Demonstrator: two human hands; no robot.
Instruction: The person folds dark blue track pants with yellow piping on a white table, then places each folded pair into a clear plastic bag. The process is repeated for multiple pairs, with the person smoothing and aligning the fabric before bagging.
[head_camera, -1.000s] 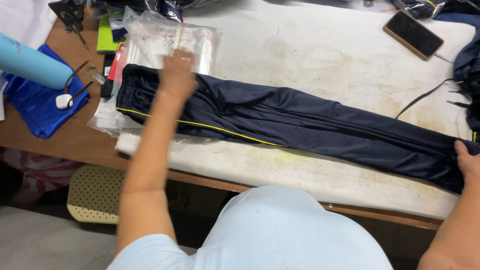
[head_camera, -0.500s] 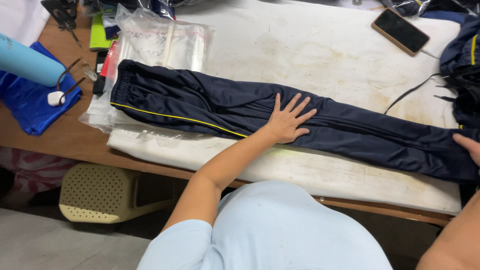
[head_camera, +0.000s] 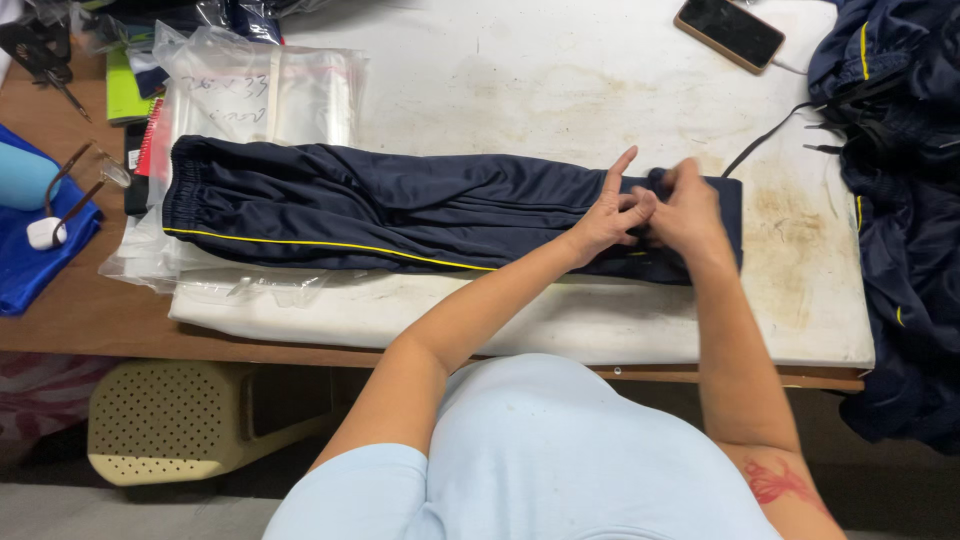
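Head view: my left hand (head_camera: 607, 215) and right hand (head_camera: 688, 212) meet on the navy track pants (head_camera: 400, 208), close to the leg end, which lies toward the right of the white table pad (head_camera: 520, 80). My left hand rests on the fabric with its fingers spread and the forefinger raised, gripping nothing that I can see. My right hand touches the left one, with its fingers curled down onto the cloth; whether they pinch the fabric I cannot tell. The pants lie flat and folded lengthwise along the pad, a thin yellow stripe running down the near side, and the elastic waistband sits on a stack of clear plastic bags (head_camera: 265, 95) at the pad's left end. A smartphone (head_camera: 729, 32) lies at the pad's far right corner. More navy garments (head_camera: 900, 170) are piled off the pad's right edge.
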